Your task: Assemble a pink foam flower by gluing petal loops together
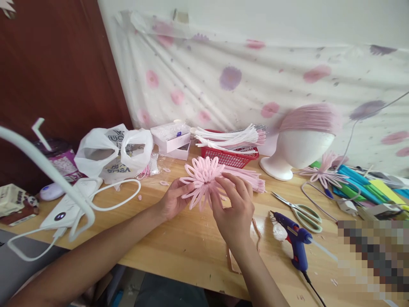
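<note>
A pink pipe-cleaner flower [203,175] made of looped petals is held above the wooden table [179,243]. My left hand [172,199] grips it from the left and underneath, fingers closed around its base. My right hand [233,209] pinches the petals on its right side with fingertips pressed together. A bundle of loose pink pipe cleaners [247,177] lies on the table just behind the flower.
A blue glue gun [295,241] and scissors [302,211] lie right of my hands. A white foam head [298,149] with pink strands, a red basket [228,155] of white sticks, a white plastic bag [113,153], a power bank with white cable [68,209] and coloured foam sheets [367,187] surround the space.
</note>
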Motion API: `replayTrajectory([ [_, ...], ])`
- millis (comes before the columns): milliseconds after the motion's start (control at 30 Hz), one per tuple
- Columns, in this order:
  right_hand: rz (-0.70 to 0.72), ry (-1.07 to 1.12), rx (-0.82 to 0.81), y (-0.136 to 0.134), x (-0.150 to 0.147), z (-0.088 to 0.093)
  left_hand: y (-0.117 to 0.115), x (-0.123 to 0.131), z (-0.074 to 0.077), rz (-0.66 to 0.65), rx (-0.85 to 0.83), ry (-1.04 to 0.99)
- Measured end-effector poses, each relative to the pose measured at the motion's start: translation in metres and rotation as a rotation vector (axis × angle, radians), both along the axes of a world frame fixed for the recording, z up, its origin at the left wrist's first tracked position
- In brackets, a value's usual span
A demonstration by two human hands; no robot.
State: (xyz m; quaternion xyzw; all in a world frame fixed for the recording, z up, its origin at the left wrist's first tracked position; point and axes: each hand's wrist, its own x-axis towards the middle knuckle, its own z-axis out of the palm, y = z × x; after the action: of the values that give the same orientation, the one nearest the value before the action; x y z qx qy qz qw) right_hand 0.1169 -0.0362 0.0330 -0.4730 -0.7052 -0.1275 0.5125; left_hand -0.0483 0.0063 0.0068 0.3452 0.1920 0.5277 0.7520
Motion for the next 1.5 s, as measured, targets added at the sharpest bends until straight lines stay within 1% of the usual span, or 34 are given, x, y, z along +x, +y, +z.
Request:
replayTrajectory([
  [100,0.011,-0.020,-0.017,0.0019,0.0004,-0.0006,-0.0003,0.0002,0.0018,-0.011,0.003,-0.015],
  [200,0.024,-0.027,0.000,0.0036,-0.0011,-0.0027,-0.0003,-0.0002,0.0020,-0.021,0.008,-0.022],
  [400,0.048,0.026,0.012,0.0053,-0.0032,-0.0055,0.0006,-0.0010,0.0001,-0.024,0.017,-0.007],
  [567,0.073,0.066,0.022,0.0058,-0.0038,-0.0057,0.0009,-0.0007,0.0022,-0.034,0.024,-0.017],
  [900,0.072,0.080,0.027,0.0059,-0.0054,-0.0045,-0.0006,-0.0006,0.0060,-0.025,0.031,-0.006],
  [1167,0.060,0.075,0.005,0.0055,-0.0044,-0.0054,0.0001,-0.0005,0.0018,-0.017,0.011,0.001],
  [1333,0.077,0.095,0.004,0.0045,-0.0034,-0.0065,0.0006,-0.0008,0.0001,-0.021,0.009,0.003],
  [1500,0.098,0.118,-0.034,0.0053,0.0027,0.0009,0.0006,-0.0004,-0.0017,-0.034,0.009,-0.004],
])
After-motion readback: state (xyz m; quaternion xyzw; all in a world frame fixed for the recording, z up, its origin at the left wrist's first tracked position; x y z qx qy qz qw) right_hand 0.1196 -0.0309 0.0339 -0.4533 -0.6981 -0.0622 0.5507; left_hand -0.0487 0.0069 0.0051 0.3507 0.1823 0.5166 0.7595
